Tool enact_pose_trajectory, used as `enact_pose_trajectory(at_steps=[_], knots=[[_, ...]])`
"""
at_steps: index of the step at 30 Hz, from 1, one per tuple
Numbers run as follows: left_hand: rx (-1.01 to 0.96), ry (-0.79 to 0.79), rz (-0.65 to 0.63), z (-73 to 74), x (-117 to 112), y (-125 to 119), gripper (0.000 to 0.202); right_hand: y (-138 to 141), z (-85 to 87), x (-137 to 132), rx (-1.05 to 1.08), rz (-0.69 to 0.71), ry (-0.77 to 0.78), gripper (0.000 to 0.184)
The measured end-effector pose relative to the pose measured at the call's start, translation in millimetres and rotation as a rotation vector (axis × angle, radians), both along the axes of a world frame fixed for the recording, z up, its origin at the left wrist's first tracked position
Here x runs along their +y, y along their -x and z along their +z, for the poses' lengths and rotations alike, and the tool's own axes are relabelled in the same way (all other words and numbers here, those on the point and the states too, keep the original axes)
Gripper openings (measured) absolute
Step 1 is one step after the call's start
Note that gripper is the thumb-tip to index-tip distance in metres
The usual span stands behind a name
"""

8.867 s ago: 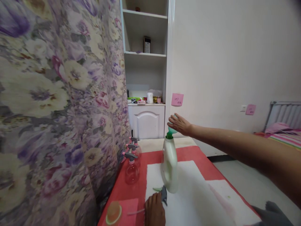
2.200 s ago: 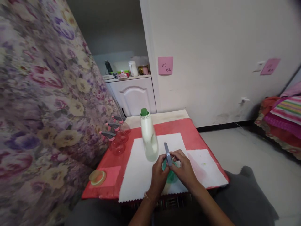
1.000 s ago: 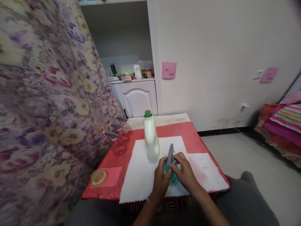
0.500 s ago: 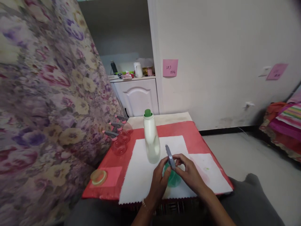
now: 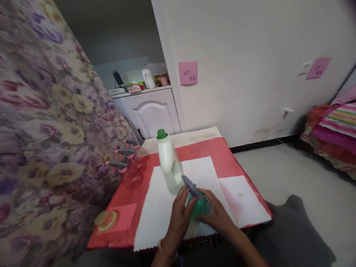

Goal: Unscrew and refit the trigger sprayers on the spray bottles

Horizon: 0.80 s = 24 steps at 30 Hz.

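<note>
A see-through green spray bottle (image 5: pixel 199 209) with a grey trigger spray head (image 5: pixel 191 185) stands at the near side of the white cloth. My left hand (image 5: pixel 179 211) is closed round the spray head at the bottle's neck, thumb towards me. On the right side of the bottle, my right hand (image 5: pixel 217 213) grips the body with its thumb low and fingers up by the shoulder. The palms and the neck joint are partly hidden. Just behind the hands stands a pale, large jug (image 5: pixel 168 163) with a green piece in its open mouth.
Several pink spray bottles (image 5: pixel 132 178) with grey heads line the table's left edge. A round yellowish lid or dish (image 5: pixel 106 221) lies on a pink sheet (image 5: pixel 126 218) at front left. A white cloth (image 5: pixel 154 211) and a stained white sheet (image 5: pixel 247 204) cover part of the red tabletop (image 5: pixel 222 148).
My right hand has moved from the spray head down onto the bottle's body. The spray head now leans more to the left. The whole view has shifted and tilted slightly.
</note>
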<state>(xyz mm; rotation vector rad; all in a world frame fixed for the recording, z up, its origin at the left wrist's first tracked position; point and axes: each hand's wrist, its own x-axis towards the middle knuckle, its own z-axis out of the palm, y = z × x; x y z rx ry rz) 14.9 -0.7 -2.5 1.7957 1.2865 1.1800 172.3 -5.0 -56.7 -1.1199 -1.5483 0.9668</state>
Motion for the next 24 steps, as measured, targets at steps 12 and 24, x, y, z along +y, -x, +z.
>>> enact_pose_trajectory(at_steps=[12, 24], knots=[[0.076, 0.019, 0.107, 2.3, -3, -11, 0.015, 3, 1.4, 0, 0.0, -0.026, 0.017, 0.071], [0.036, 0.076, -0.065, -2.0, 2, 3, 0.031, -9, 15.4, -1, 0.046, 0.062, 0.028, 0.067]])
